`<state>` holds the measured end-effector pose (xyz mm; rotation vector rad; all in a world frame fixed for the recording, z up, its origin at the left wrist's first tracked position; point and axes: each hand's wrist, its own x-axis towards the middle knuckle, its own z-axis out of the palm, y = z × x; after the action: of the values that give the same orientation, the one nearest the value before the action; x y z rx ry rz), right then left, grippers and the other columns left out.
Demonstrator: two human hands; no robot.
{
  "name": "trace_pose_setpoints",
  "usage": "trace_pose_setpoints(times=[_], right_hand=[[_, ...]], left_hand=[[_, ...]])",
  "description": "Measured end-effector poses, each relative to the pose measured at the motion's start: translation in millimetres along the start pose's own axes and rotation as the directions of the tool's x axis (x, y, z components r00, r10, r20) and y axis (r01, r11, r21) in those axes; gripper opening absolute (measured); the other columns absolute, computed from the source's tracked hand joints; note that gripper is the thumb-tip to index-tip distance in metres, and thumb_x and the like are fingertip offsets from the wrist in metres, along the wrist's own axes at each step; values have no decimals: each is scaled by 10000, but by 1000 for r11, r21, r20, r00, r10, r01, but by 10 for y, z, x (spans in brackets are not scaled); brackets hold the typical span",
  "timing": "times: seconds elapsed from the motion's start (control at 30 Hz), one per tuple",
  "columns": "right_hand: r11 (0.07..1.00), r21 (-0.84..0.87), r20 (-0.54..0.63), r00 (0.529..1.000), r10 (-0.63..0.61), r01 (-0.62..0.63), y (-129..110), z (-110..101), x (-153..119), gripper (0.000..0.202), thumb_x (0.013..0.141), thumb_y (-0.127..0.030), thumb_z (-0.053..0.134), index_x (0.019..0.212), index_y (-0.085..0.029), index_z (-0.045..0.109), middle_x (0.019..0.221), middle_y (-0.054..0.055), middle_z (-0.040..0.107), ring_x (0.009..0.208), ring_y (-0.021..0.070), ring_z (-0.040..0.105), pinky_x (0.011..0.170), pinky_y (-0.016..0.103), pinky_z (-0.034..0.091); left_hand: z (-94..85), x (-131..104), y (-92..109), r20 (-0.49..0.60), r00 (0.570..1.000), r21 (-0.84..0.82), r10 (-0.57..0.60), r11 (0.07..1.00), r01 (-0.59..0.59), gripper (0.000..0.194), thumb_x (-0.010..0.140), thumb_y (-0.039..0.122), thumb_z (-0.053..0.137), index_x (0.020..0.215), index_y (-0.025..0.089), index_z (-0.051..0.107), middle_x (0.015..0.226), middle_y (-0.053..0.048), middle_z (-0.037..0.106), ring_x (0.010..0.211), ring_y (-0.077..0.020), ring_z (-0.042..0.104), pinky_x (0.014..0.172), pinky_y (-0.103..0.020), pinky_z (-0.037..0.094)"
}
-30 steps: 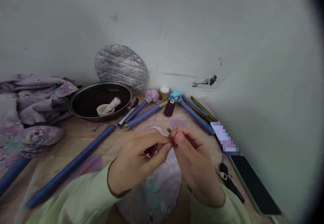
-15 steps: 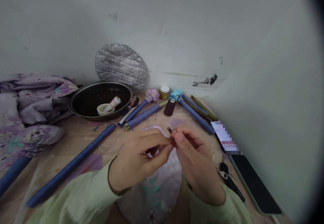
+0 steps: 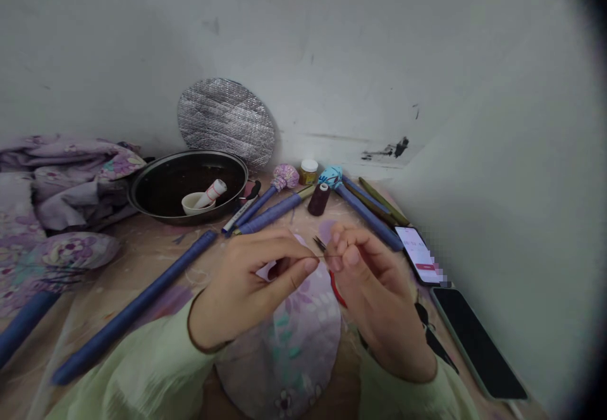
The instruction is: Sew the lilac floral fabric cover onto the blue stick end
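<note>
My left hand point(image 3: 251, 287) is closed in a pinch between thumb and forefinger. A thin dark thread point(image 3: 323, 257) runs from that pinch across the small gap to my right hand point(image 3: 374, 293). The fingertips of my right hand are closed on the other end; whether a needle is there is too small to tell. Beside the right fingers show the dark pointed tips of a pair of scissors point(image 3: 319, 243), with a bit of red handle below, the rest hidden by the hand. Under both hands is a rounded piece of purple floral fabric point(image 3: 294, 344).
A dark thread spool point(image 3: 318, 200) stands behind my hands, near a small white-lidded jar point(image 3: 308, 172) and cloth-headed sticks. A black pan point(image 3: 156, 198) holding a cup stands left. A long blue wrapped stick point(image 3: 137, 306) lies left; two phones point(image 3: 478, 341) lie right.
My hands have drawn slightly apart, the left to the left and the right to the right. The thread now shows between them, and the red scissors handle has come into view.
</note>
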<state>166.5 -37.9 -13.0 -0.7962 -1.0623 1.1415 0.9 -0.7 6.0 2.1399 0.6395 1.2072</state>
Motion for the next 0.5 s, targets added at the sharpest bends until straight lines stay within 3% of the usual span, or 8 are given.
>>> trace_pose_setpoints(times=[0.1, 0.27, 0.5], right_hand=[[997, 79, 41, 999, 20, -23, -4, 21, 14, 115, 881, -372, 689, 827, -270, 685, 902, -22, 596, 730, 98, 497, 720, 253, 439], [985, 169, 87, 996, 29, -43, -3, 43, 38, 158, 896, -366, 675, 798, -243, 670, 754, -44, 607, 680, 79, 505, 691, 219, 443], [991, -134, 11, 1000, -3, 4, 62, -36, 31, 81, 886, -337, 692, 839, -272, 694, 734, -54, 656, 700, 65, 581, 654, 178, 461]], left_hand=[[-4, 5, 7, 19, 1000, -38, -6, 999, 7, 119, 886, 98, 635, 792, 135, 697, 719, 6, 685, 626, -76, 592, 581, -174, 455], [-11, 13, -9, 13, 999, -54, -43, 998, 43, 124, 893, 117, 624, 795, 134, 699, 726, -4, 690, 629, -86, 596, 584, -191, 460], [-72, 24, -6, -14, 999, 71, -50, 996, 51, 134, 906, 146, 600, 786, 141, 660, 703, 12, 626, 646, -82, 547, 593, -193, 434]])
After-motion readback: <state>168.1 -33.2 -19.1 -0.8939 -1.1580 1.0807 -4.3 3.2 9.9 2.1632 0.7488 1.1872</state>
